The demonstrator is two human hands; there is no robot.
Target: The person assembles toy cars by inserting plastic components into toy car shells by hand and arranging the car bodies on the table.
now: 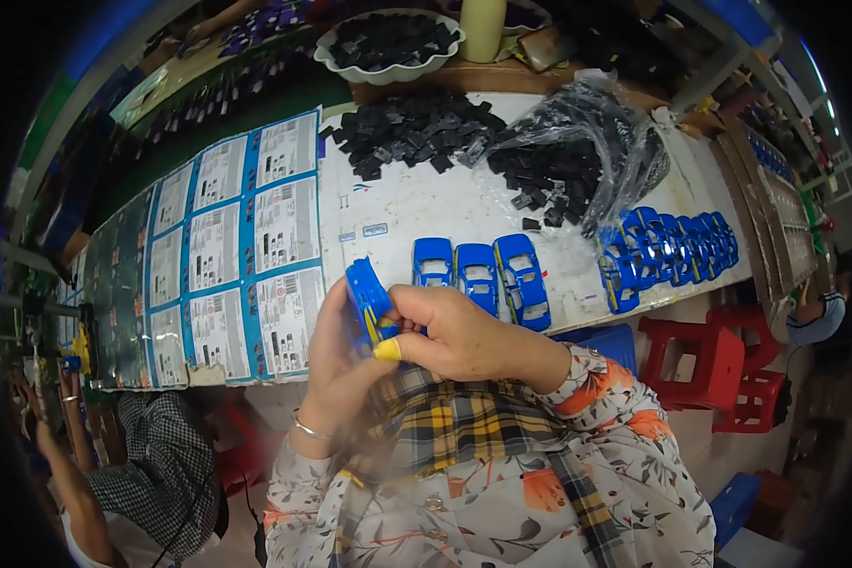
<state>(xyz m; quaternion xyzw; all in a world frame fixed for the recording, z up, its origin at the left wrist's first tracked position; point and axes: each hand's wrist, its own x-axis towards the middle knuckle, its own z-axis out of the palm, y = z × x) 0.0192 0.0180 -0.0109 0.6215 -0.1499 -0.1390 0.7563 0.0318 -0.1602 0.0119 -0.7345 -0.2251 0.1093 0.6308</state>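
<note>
Above the table's near edge, my left hand (329, 346) is closed round a blue toy car body (369, 289), which is tilted on its side. My right hand (450, 331) grips the same body from the right; its thumb has a yellow covering on the tip and presses near the yellow strip along the car's edge. The fingers hide part of the piece. Just beyond my right hand, three blue car bodies (476, 275) lie side by side. Farther right stands a packed row of more blue car bodies (667, 248).
Black plastic pieces (417, 133) are heaped at the back, more under a clear plastic bag (625, 142). A white scalloped bowl (388, 71) holds others. Printed card sheets (254, 227) cover the table's left. Red stools (691, 364) stand at right; another person (166, 473) sits at lower left.
</note>
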